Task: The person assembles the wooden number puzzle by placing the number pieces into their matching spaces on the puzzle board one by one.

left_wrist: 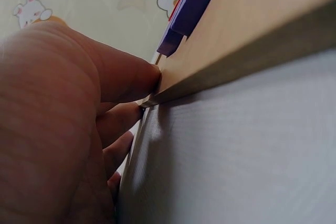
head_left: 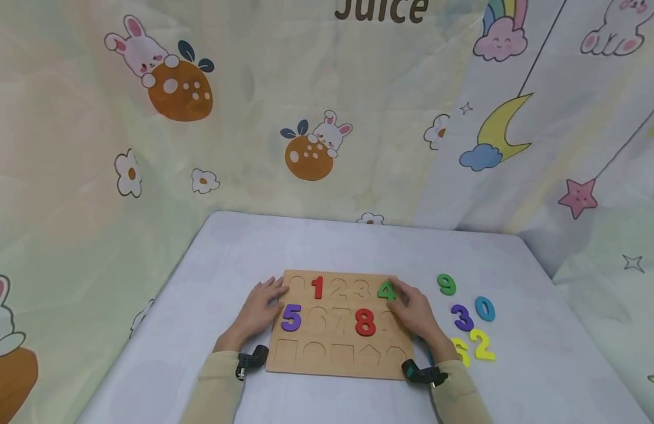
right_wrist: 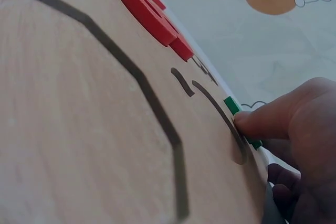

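A light wooden number board (head_left: 332, 338) with carved outlines lies on the table. My left hand (head_left: 259, 306) holds its left edge, thumb at the top face and fingertips against the side, as the left wrist view shows. At the upper right corner my right hand (head_left: 418, 312) pinches the green number 4 (head_left: 386, 290) between thumb and index finger; the thumb tip meets the green piece (right_wrist: 229, 103) in the right wrist view. A red 1 (head_left: 317, 287), a purple 5 (head_left: 291, 318) and a red 8 (head_left: 365, 322) sit on the board.
Right of the board lie loose numbers: a green 9 (head_left: 446, 284), purple 3 (head_left: 461, 318), blue 0 (head_left: 485, 308), yellow 2 (head_left: 482, 345) and a yellow piece (head_left: 461, 351) partly hidden by my right arm. A patterned cloth (head_left: 242, 118) hangs behind the white table (head_left: 358, 235).
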{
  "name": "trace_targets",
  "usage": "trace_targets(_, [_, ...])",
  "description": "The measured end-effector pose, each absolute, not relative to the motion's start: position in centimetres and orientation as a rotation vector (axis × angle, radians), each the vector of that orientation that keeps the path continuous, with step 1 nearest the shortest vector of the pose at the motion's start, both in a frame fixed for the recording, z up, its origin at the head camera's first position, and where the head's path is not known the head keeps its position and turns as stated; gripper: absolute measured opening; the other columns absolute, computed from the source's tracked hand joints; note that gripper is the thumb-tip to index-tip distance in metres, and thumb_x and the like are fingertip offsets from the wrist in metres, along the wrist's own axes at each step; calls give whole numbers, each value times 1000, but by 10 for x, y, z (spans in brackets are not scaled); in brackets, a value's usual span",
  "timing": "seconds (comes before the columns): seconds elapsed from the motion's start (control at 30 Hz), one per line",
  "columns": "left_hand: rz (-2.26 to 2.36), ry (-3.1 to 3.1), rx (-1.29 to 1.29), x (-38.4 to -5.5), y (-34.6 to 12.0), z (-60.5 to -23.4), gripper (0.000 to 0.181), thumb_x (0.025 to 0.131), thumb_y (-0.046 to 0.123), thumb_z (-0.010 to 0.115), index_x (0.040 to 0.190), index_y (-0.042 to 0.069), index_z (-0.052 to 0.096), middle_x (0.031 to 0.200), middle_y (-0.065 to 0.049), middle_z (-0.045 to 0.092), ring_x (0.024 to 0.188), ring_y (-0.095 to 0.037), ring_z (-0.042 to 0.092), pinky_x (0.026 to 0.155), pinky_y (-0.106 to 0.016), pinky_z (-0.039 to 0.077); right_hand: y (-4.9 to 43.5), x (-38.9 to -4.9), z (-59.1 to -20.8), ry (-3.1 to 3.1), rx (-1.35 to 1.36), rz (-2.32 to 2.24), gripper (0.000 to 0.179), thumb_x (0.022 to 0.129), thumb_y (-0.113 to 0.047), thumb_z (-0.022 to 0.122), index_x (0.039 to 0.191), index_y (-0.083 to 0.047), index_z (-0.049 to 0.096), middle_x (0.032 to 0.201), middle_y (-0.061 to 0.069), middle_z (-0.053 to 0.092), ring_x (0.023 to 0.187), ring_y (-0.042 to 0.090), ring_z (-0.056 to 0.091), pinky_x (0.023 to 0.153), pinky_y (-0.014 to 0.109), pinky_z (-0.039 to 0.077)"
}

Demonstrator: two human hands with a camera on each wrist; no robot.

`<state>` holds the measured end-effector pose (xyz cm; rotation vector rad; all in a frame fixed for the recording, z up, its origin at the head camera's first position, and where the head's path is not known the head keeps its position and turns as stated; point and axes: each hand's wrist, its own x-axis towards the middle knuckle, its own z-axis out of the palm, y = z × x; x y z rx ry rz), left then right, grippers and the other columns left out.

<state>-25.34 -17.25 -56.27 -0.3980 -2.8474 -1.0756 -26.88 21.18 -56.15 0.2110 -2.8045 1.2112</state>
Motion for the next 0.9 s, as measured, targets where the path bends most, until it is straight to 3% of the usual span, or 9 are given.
trace_targets(0.37, [-1085, -2856, -401, -254, -172, -561, 42, 92, 10, 62, 133, 3, 59, 151, -11, 42, 145, -33, 28, 122, -49, 10, 213, -266, -561, -2778, 217, 1269, 59, 89, -14, 66, 144, -8, 47, 150, 15, 44, 140, 37, 37, 114, 53, 34])
trace_targets(0.6, [-1098, -2861, -392, -254, -174, -563, 42, 92, 10, 62, 134, 3, 58, 152, -11, 42, 145, -33, 27, 122, -49, 10, 217, -262, -557, -2720, 140, 1284, 49, 92, -16, 63, 140, -12, 52, 138, 17, 55, 121, 37, 55, 101, 55, 48])
trace_targets(0.9, [-1104, -2856, -407, -255, -174, -563, 42, 92, 11, 62, 133, 2, 58, 152, -11, 41, 145, -33, 27, 123, -48, 10, 235, -261, -554, -2727, 7, 1273, 46, 97, -21, 58, 142, -17, 50, 143, 16, 50, 121, 40, 55, 98, 56, 50])
